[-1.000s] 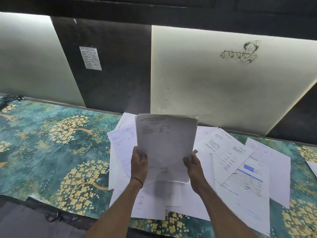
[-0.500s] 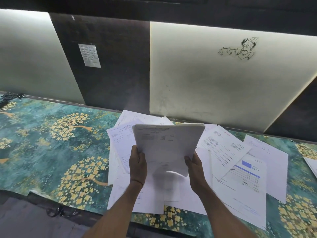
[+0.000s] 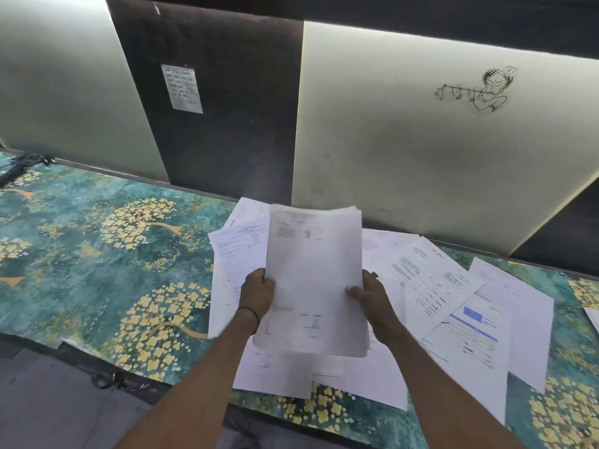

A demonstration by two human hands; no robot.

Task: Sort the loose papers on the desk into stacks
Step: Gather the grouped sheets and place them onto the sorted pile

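Left grip (image 3: 257, 291), right grip (image 3: 369, 294), holding one sheaf (image 3: 314, 270)

Teal floral desk cover (image 3: 97, 254); backlit pale wall panels (image 3: 421, 140).

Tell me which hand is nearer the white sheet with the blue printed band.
Right. The right hand grips the right edge of the held white paper bundle, left of the blue-banded sheet; the left hand grips its left edge.
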